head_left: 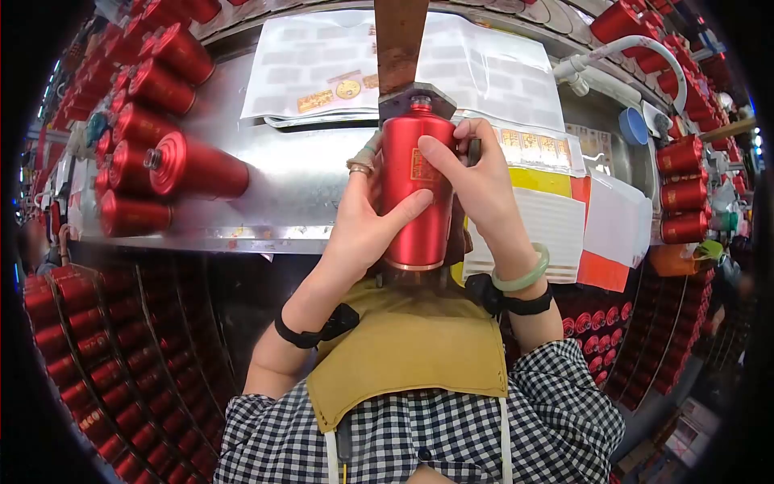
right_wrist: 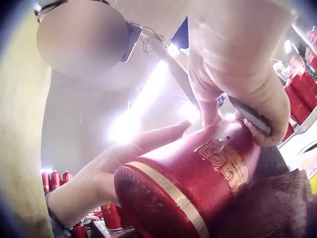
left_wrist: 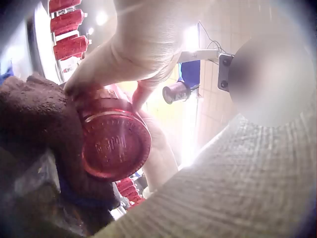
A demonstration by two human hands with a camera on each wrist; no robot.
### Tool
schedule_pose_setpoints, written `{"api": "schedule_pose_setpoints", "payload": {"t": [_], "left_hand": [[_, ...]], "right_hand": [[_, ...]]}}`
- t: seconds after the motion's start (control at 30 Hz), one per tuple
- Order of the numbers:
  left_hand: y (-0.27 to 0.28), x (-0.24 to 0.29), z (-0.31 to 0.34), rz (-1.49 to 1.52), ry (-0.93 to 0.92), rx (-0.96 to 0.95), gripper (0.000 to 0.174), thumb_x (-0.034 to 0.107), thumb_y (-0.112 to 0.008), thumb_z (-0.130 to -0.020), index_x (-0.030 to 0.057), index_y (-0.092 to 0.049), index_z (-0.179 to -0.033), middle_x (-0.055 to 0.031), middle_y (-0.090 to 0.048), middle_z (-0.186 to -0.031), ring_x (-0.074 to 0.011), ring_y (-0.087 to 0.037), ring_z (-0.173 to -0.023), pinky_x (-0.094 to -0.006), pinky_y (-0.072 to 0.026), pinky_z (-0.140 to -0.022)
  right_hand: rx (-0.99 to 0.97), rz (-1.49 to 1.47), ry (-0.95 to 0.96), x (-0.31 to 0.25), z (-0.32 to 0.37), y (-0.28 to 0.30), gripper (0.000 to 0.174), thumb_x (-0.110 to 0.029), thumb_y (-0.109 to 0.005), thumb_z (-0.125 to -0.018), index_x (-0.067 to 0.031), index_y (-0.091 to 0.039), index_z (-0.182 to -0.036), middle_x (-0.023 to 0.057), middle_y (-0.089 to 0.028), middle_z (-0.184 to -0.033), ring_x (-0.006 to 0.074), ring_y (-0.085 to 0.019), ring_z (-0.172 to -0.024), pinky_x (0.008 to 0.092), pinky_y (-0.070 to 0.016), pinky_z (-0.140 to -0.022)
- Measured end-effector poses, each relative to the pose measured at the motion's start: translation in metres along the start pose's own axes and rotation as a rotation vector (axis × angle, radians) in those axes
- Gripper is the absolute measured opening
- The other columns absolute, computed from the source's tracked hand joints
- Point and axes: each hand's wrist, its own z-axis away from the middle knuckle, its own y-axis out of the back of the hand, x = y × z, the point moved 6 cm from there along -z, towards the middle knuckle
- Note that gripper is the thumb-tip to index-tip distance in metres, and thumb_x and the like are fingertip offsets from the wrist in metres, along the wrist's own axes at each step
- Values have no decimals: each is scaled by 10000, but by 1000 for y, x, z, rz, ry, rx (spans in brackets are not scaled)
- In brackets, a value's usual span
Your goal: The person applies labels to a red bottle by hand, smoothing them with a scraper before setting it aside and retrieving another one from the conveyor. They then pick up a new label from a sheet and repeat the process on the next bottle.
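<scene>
A red bottle (head_left: 413,226) with a gold square emblem (right_wrist: 225,166) lies in front of the person, its neck pointing away. My left hand (head_left: 363,230) grips its left side, with the thumb along the front. On the other side, the thumb of my right hand (head_left: 488,189) presses beside the emblem. The right fingers curl round a small flat, dark-edged piece (right_wrist: 250,116) at the bottle's upper side; its kind I cannot tell. In the left wrist view the embossed round base (left_wrist: 116,148) faces the camera. A brown cloth (right_wrist: 282,206) lies against the bottle's underside.
Beyond the neck stands a wooden post (head_left: 401,44) with a dark angled block. Several red bottles (head_left: 197,165) crowd the metal table (head_left: 298,181) at left. Sheets of gold stickers (head_left: 532,149) and white papers (head_left: 617,218) lie at right. Racks of red bottles (head_left: 121,363) stand below.
</scene>
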Motion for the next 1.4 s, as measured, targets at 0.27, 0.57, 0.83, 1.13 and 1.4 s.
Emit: {"api": "schedule_pose_setpoints", "payload": {"t": [0.27,0.57,0.83,1.13,1.4], "left_hand": [[-5,3,-1,-6,-9,16,869,105,-782,-938,-31,-236,-1601,-194,-459,-1544,-252,-458,-1447,-414,-394,-1201],[21,-4,-1,192,117,96,850,337,-649,-1059,-72,-169,-1630,-264,-264,-1674,-290,-310,-1548,-414,-285,-1254],[-1,3,0,141,108,13,885,135,-788,-946,-28,-229,-1613,-208,-396,-1594,-265,-454,-1455,-413,-420,-1188],[-3,0,-1,103,95,-5,903,124,-810,-923,5,-246,-1619,-182,-423,-1578,-247,-466,-1442,-416,-443,-1174],[-4,-1,0,103,120,-8,912,138,-812,-925,5,-242,-1624,-179,-436,-1571,-245,-463,-1446,-416,-434,-1180]], "right_hand": [[-6,17,10,1,-2,4,397,-212,-882,-879,-86,-522,-990,-41,-501,-897,46,-442,-829,195,-389,-696],[-52,-109,-92,5,1,9,274,-249,-796,-970,-99,-573,-1024,-70,-531,-858,13,-482,-764,190,-386,-652],[-54,-173,-71,3,1,10,331,-199,-858,-909,-94,-573,-1041,-60,-521,-882,27,-480,-803,189,-406,-704],[-83,-85,-70,5,-1,9,377,-164,-855,-888,-24,-538,-1037,54,-639,-990,106,-622,-901,259,-539,-738],[-64,-149,-101,4,0,9,353,-184,-883,-881,-82,-581,-1034,-57,-512,-871,34,-476,-804,184,-407,-704]]}}
